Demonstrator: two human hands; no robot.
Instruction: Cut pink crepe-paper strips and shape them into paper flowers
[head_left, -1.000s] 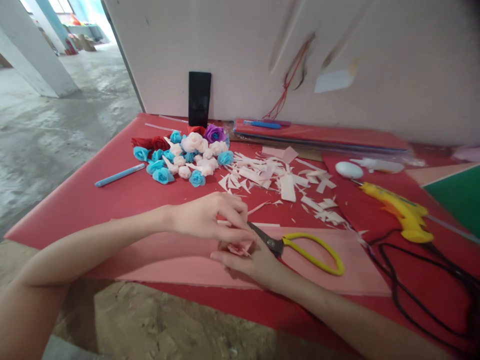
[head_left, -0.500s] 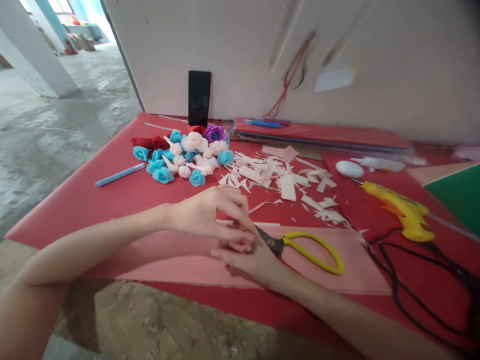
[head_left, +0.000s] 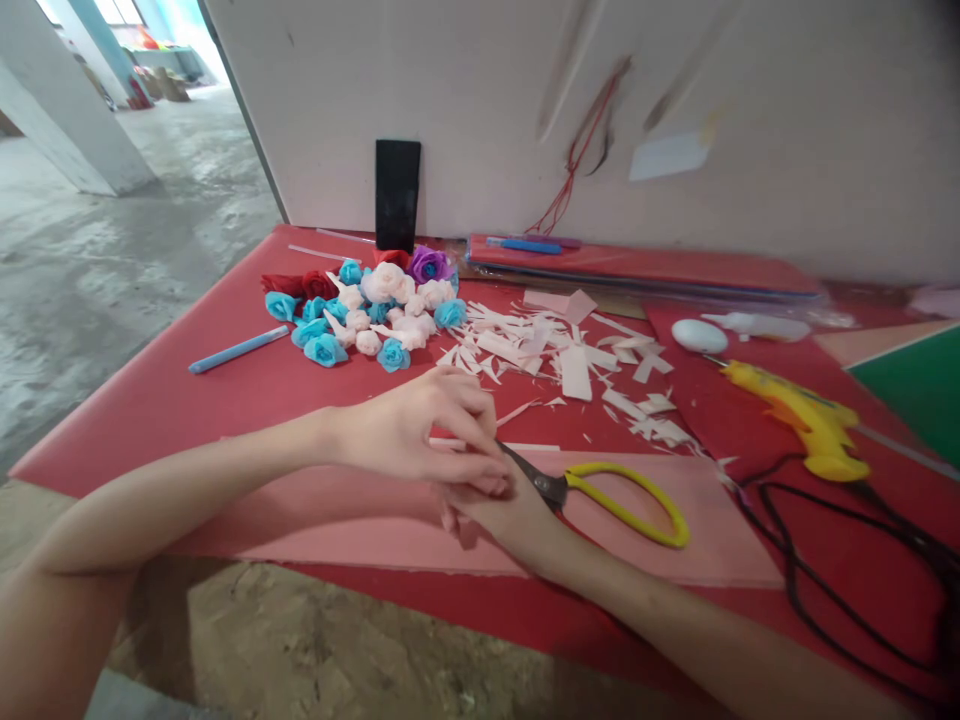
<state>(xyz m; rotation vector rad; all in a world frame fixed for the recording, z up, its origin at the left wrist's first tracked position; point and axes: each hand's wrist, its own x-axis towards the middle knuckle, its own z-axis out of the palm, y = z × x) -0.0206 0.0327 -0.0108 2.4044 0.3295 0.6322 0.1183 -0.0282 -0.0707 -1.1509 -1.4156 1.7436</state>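
We saw the two bare hands close together, low over the pink paper, near the front edge of the red table. The left hand came from above with its back turned up; its fingers were bent and only partly open, and their tips lay over the right hand in our view. The right hand was under it, with its back toward us, and its fingers were mostly hidden, so we could not tell how far they were open. Whether either hand had hold of something, we also could not tell, because the place between the fingers was covered. The pink paper was long and flat, with a slightly uneven front edge, and it spread out on both sides of the hands. On it lay the scissors, just beside the right hand; they had dark blades and a yellow handle loop which pointed to the right, and the blade tips went out of sight behind that hand. Farther back we noticed pale paper scraps, and to the left of these a group of paper flowers in blue, pale pink, red and purple.
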